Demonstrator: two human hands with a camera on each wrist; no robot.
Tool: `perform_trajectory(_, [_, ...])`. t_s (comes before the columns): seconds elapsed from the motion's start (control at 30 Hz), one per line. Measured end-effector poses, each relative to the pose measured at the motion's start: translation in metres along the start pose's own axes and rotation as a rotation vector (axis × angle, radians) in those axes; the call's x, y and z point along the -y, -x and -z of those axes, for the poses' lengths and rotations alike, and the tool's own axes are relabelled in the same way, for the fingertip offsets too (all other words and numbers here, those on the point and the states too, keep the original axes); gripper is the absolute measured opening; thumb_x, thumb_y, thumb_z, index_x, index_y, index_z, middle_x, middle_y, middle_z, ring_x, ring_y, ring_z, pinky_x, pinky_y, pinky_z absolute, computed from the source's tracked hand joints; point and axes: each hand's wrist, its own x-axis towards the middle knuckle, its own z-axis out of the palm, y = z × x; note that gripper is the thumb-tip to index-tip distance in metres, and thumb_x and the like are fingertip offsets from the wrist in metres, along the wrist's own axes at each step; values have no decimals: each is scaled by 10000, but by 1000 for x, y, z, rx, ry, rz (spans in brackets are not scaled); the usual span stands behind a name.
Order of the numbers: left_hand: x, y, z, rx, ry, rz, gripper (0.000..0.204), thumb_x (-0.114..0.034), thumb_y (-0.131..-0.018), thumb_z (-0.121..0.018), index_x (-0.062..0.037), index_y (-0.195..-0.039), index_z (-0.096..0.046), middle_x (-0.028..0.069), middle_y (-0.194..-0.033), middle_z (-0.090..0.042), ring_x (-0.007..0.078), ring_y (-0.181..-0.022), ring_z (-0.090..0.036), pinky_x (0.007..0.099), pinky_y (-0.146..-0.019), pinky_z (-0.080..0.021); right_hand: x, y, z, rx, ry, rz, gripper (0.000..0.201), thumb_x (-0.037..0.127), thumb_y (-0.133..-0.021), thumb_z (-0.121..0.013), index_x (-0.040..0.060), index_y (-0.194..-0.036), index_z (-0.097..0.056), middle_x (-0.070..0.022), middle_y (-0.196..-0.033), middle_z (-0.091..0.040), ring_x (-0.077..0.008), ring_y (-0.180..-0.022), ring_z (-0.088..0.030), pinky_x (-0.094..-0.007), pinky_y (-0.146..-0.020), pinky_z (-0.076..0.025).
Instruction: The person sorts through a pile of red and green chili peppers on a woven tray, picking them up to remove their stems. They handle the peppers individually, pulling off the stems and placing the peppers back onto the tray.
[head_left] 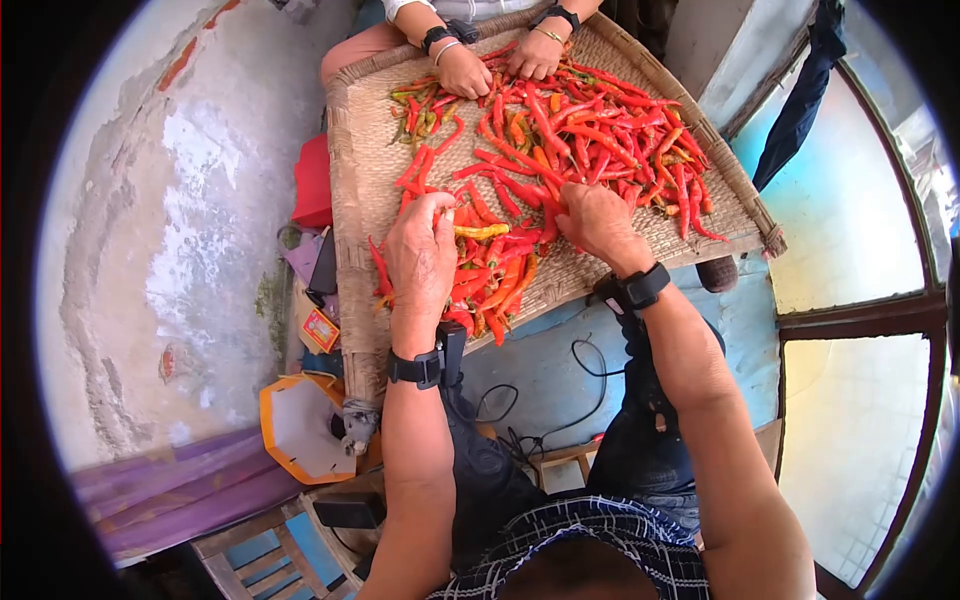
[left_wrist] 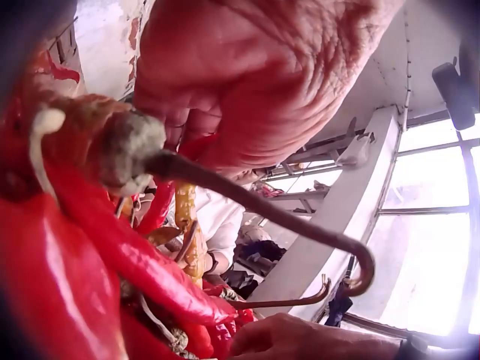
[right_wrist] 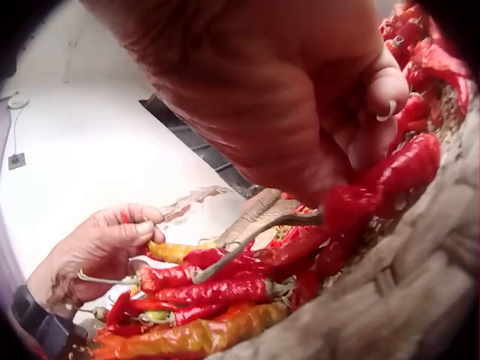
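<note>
Red chili peppers (head_left: 610,135) lie heaped on a woven tray (head_left: 365,150). My left hand (head_left: 422,255) is over the near left pile, fingers curled. In the right wrist view its thumb and fingers pinch a red chili pepper, whose tip shows above them, beside a yellow chili pepper (right_wrist: 176,251). Long brown stems stand close to the left wrist camera. My right hand (head_left: 600,225) is at the near edge of the bigger heap, its curled fingertips on a red chili pepper (right_wrist: 405,172); the palm partly hides the grip.
Across the tray another person's two hands (head_left: 465,72) work among the peppers, beside a small greenish pile (head_left: 425,110). An orange-rimmed box (head_left: 300,425) stands below the tray's left corner. Black cables (head_left: 590,400) hang under the tray. A window (head_left: 850,190) is at right.
</note>
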Motion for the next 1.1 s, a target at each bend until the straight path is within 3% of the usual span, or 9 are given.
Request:
perform_trajectory(0.13, [4, 1, 4, 19, -40, 21, 155, 2, -800, -579, -49, -946, -580, 149, -893, -632, 342, -828, -613, 404, -705, -487, -1, -9, 16, -118, -383, 36, 184, 185, -767, -651, 17, -836, -623, -157, -719, -653, -300, -685, -650, -404, -619, -505])
perform_trajectory(0.23, [-2, 2, 8, 28, -66, 33, 152, -12, -801, -579, -58, -947, -576, 144, -896, -633, 342, -838, -608, 409, -707, -485, -12, -25, 27, -125, -1096, -100, 108, 113, -847, -642, 10, -827, -616, -23, -664, -610, -69, -607, -546, -243, -530, -452])
perform_trajectory(0.33, [-3, 1, 9, 26, -80, 29, 145, -22, -804, -580, -64, -943, -573, 138, -890, -632, 340, -837, -605, 412, -707, -484, -8, -38, 36, -513, -1840, -456, 105, 142, -876, -620, 38, -889, -612, -10, -686, -589, -68, -589, -531, -219, -467, -398])
perform_trajectory(0.43, [-4, -1, 10, 30, -88, 31, 145, -25, -805, -580, -70, -942, -570, 135, -885, -630, 339, -834, -604, 415, -706, -481, -13, -33, 23, -321, -1503, -418, 124, 160, -880, -612, 36, -885, -626, -12, -695, -603, -80, -584, -549, -231, -470, -419])
perform_trajectory(0.53, [-5, 0, 9, 38, -91, 38, 142, -27, -806, -581, -72, -940, -569, 136, -886, -627, 338, -835, -602, 419, -704, -479, -10, -32, -4, -146, -380, -77, 297, 297, -799, -673, 3, -826, -647, -160, -804, -675, -277, -728, -673, -378, -611, -532])
perform_trajectory(0.63, [-5, 3, 13, 65, -111, 46, 139, -30, -808, -580, -72, -939, -569, 139, -885, -622, 338, -840, -600, 421, -705, -478, 17, -26, 1, 237, 39, -129, 299, 307, -763, -662, 16, -833, -660, -202, -845, -664, -343, -805, -665, -421, -682, -540])
perform_trajectory(0.73, [-4, 1, 9, 72, -103, 25, 134, -46, -822, -578, -66, -954, -582, 151, -865, -627, 336, -816, -611, 410, -691, -474, 24, -26, -2, 196, 151, -89, 245, 259, -749, -632, 33, -837, -671, -191, -847, -668, -343, -819, -665, -425, -709, -543])
perform_trajectory(0.93, [-7, 1, 15, 82, -110, 29, 135, -51, -827, -578, -56, -961, -592, 157, -870, -635, 345, -805, -615, 407, -680, -468, 7, -29, 6, 61, -130, -59, 215, 219, -785, -586, 24, -831, -665, -227, -758, -650, -348, -724, -670, -427, -667, -540])
perform_trajectory(1.1, [-5, 2, 13, 104, -119, 15, 130, -55, -814, -588, -72, -941, -562, 128, -873, -621, 330, -832, -602, 418, -688, -482, 4, -41, 22, -175, -1490, -166, 199, 208, -861, -631, 29, -775, -613, -80, -639, -618, -150, -601, -607, -272, -541, -484])
